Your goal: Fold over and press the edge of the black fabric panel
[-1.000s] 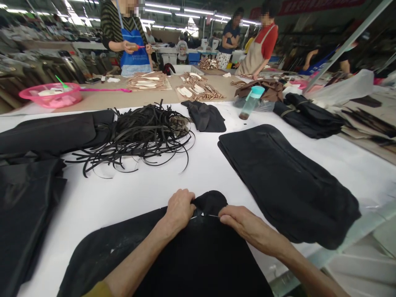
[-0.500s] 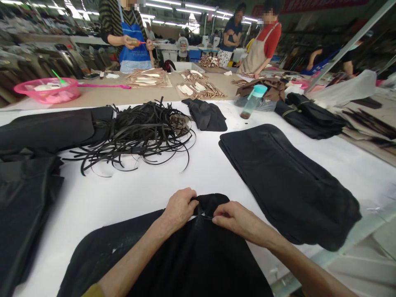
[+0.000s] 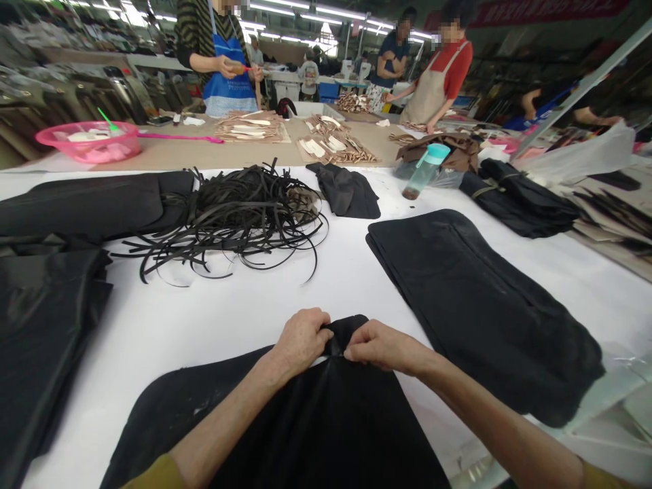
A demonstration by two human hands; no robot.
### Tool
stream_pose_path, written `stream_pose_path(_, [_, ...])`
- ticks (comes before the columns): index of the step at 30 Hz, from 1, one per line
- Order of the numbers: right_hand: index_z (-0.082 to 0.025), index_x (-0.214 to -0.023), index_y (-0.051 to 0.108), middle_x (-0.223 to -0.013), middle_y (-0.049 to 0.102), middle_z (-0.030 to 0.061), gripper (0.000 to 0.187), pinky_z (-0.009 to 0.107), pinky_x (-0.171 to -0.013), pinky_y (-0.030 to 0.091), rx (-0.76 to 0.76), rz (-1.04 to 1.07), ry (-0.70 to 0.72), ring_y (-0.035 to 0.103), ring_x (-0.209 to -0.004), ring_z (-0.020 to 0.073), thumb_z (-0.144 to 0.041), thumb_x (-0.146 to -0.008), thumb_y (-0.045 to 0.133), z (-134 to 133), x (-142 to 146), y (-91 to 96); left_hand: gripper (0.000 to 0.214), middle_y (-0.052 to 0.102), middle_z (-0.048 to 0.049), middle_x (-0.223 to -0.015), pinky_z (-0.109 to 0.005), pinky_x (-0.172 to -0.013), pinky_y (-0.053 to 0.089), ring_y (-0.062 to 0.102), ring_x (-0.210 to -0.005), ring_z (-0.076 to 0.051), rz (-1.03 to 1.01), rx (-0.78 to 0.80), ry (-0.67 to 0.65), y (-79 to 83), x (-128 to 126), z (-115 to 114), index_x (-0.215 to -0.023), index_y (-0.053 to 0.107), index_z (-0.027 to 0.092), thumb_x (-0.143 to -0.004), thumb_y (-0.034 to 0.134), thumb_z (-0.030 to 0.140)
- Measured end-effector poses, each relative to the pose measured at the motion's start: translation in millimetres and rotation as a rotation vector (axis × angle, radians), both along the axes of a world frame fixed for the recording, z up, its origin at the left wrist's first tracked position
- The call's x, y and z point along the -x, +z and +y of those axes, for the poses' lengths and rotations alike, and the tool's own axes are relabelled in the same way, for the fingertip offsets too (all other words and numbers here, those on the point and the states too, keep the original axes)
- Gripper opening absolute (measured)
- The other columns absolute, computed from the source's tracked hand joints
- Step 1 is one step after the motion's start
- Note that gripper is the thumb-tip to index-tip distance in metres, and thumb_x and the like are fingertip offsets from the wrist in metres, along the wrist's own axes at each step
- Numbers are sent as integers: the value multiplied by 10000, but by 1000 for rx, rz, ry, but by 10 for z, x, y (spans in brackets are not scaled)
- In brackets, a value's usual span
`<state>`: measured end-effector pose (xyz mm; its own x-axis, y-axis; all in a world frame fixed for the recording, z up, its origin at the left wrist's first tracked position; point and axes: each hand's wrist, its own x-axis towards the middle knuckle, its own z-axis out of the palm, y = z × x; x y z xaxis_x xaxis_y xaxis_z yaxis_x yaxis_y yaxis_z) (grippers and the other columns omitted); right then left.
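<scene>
A black fabric piece (image 3: 285,428) lies on the white table (image 3: 229,312) right in front of me. My left hand (image 3: 300,339) and my right hand (image 3: 377,346) both pinch its far edge, fingertips almost touching where the cloth bunches up. Both hands are closed on the fabric. A stack of flat black fabric pieces (image 3: 479,305) lies to the right of my hands. A tangle of thin black strips (image 3: 239,214) sits further back on the left.
More black fabric lies along the left edge (image 3: 45,305) and at the back left (image 3: 92,207). A teal-capped bottle (image 3: 422,170) stands at the back, with a small black piece (image 3: 349,190) beside it. A pink basin (image 3: 89,139) sits far left. Several people work at tables beyond.
My right hand has slid left along the fabric edge until it meets my left hand, and the cloth between them has gathered.
</scene>
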<state>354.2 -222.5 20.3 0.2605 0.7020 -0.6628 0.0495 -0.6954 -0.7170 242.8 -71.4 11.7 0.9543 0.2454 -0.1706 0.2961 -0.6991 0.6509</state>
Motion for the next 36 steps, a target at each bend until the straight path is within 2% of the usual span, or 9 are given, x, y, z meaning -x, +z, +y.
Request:
stream_pose_path(11, [-173,-545,507,-423,364,-92,177,218,-333,107,-32,72,-61,228,-333,35,-297,-645,582,20,40,16,93,573,8,-684,-261,-629,372,518,-697,-158,-4,28,17,-30,-13,8,-655,567,207,-731,513,207])
stream_pose_path(21, [-165,-571,545,-429,326,-91,149,228,-365,116,-45,18,-62,224,-366,44,-282,-656,580,24,19,63,86,593,3,-685,-273,-643,370,524,-702,-166,-23,90,32,-10,-28,55,-683,597,201,-721,521,217])
stream_pose_path(24, [-151,-685,634,-473,366,-76,156,219,-407,165,-73,10,39,272,-435,58,-304,-686,607,-22,-26,190,95,619,3,-721,-269,-646,386,537,-717,-167,3,138,21,6,-19,123,-714,622,196,-717,556,264])
stream_pose_path(27, [-153,-797,677,-578,476,-41,208,216,-493,268,-160,1,148,365,-548,84,-336,-722,616,-71,-104,321,178,608,19,-668,-242,-571,392,541,-650,-152,42,202,19,43,-9,231,-735,628,187,-735,555,349])
stream_pose_path(29, [-155,-872,672,-684,547,-16,265,224,-563,329,-219,-25,115,433,-624,106,-378,-748,601,-86,-170,347,236,592,21,-657,-229,-554,389,535,-636,-144,42,200,58,107,25,314,-771,618,171,-776,498,375])
stream_pose_path(31, [-163,-990,637,-779,588,1,341,237,-618,376,-258,-147,38,494,-690,129,-423,-781,565,-82,-241,293,271,579,11,-681,-236,-582,387,529,-667,-151,27,142,118,208,124,396,-796,602,157,-815,427,363])
stream_pose_path(33, [-183,-1040,602,-810,609,2,347,242,-638,405,-261,-479,1,538,-716,141,-439,-826,509,-65,-313,163,275,574,0,-698,-260,-616,383,528,-694,-169,32,58,156,314,317,479,-790,596,162,-831,389,338])
stream_pose_path(36, [-204,-977,597,-828,630,12,263,258,-672,418,-219,-1016,24,569,-749,160,-397,-879,448,-33,-399,-97,215,615,-52,-821,-340,-733,394,547,-813,-234,88,-82,184,379,786,631,-829,621,171,-799,428,260])
